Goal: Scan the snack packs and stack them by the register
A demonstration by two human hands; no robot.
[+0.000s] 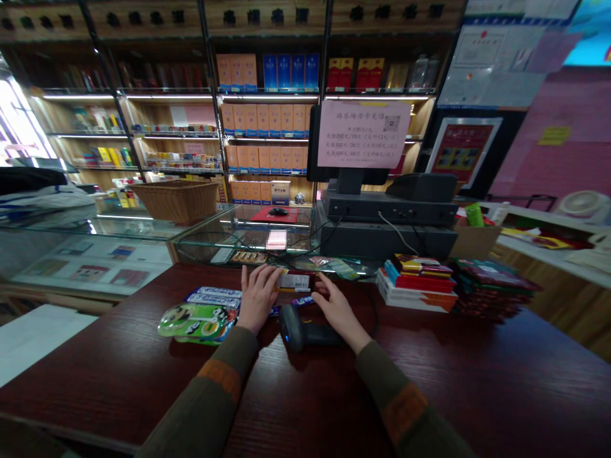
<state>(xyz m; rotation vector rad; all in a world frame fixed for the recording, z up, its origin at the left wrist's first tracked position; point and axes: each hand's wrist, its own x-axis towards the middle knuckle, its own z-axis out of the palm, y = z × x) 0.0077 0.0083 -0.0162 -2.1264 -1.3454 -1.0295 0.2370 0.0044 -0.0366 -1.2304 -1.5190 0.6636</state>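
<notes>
A small dark red packet [294, 280] with a white printed label and some yellow at its left end lies between my hands at the far side of the brown counter. My left hand [260, 296] has its fingers bent over the packet's left end. Beside the right end is my right hand [337, 310], its fingers apart; whether they touch the packet I cannot tell. Below the packet is a thin purple-blue wrapper [303, 301], partly hidden. A black handheld barcode scanner [296, 331] rests under my right wrist. Green panda-print packages [198, 321] and blue-and-white packs [214, 296] lie left of my left hand.
Stacked boxes [415, 289] and dark red packets [494, 286] stand at the right. Behind are a register base [386, 219], a monitor's paper sign [363, 135], a glass display case [229, 238] and a wicker basket [176, 200]. Stocked shelves [267, 97] line the wall.
</notes>
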